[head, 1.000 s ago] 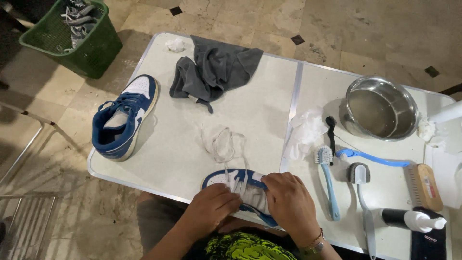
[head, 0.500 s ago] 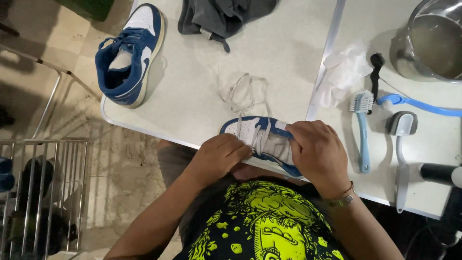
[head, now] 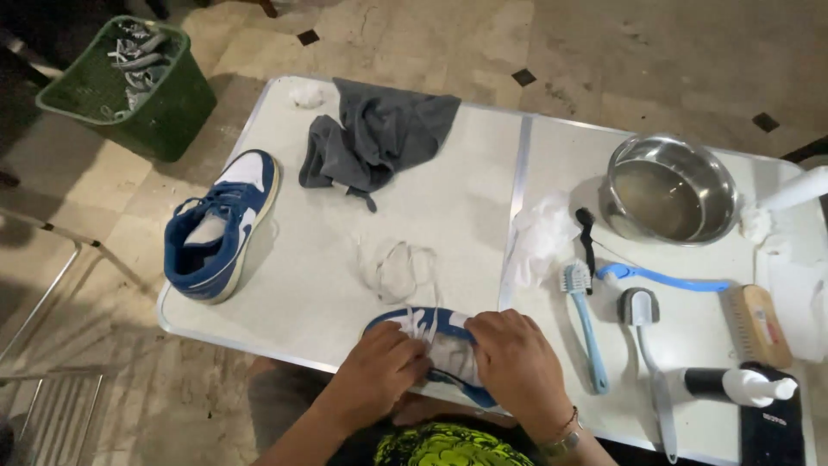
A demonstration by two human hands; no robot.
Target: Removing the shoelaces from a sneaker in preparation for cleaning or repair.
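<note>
— Compared with half a second before, the view had swung back up: the whole surface [head: 345, 285] showed again, the steel bowl [head: 668, 188] in full, and the green basket [head: 129, 91] on the floor had come back into sight. Had the hands themselves shifted?

— Hardly. Both stayed at the near edge of the surface, on the blue and white shoe [head: 440, 349] lying there with its toe pointing away from the bowl.

— What was each grip doing?

— The left hand [head: 375, 371] had its fingers curled and pressed together at the lace area, pinching what looked like a white lace end; the right hand [head: 517, 362] lay cupped over the shoe's heel half, fingers closed down on it. I judged the right was steadying the shoe so the left could work the lace.

— And the loose white tangle?

— A pile of lace [head: 397, 269] lay just beyond the shoe, farther from the person.

— The other shoe?

— The second shoe [head: 220, 229] stood upright well to the bowl's far side, near the surface's left edge, apart from the work.

— Everything else?

— A grey cloth [head: 371, 138] lay crumpled at the back. Close by the bowl were a white rag [head: 539, 237], a light-blue brush [head: 582, 324], a grey-headed brush [head: 642, 336], a wooden brush [head: 757, 324] and a pump bottle [head: 746, 386], likely kept within the right hand's reach.
</note>
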